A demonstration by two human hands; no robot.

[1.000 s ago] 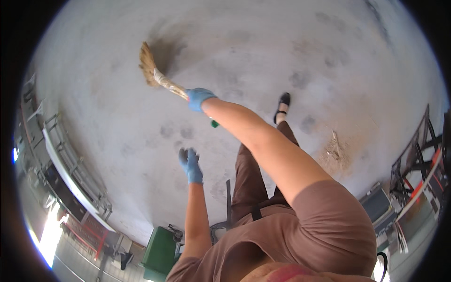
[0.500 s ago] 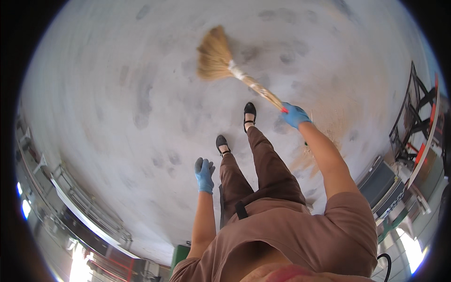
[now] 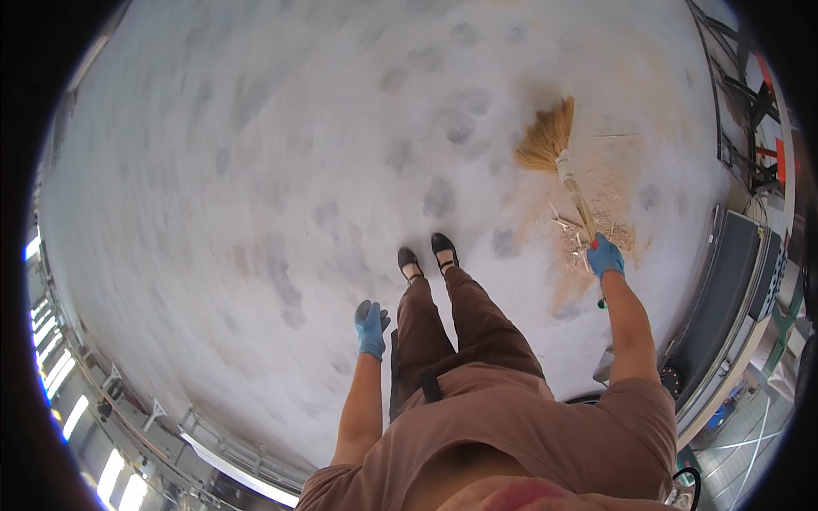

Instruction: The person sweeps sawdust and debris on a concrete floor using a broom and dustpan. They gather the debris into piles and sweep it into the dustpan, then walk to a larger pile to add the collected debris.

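Note:
In my right hand (image 3: 606,255), in a blue glove with grey fingertips, is a straw broom (image 3: 550,140), gripped by its handle near a red band. The tan bristles fan out on the floor, away from me. A small green piece shows beside my right forearm, perhaps the handle's end. Under and around the handle lies a pile of light-brown wood debris (image 3: 609,204) with thin splinters and dust. My left hand (image 3: 371,330), gloved the same way, hangs beside my left leg with its fingers loosely bent and nothing visible in them.
The pale grey floor (image 3: 298,170) carries dark smudges and footprints. On the right are a dark belt conveyor (image 3: 720,285) and a black metal frame (image 3: 750,111) with red parts. Metal railing (image 3: 230,447) runs along the lower left. My black shoes (image 3: 426,253) stand close together.
The broom in my right hand has swung from the middle to the right, its bristles now beside the debris pile. My feet have come closer together. My left hand stays beside my leg.

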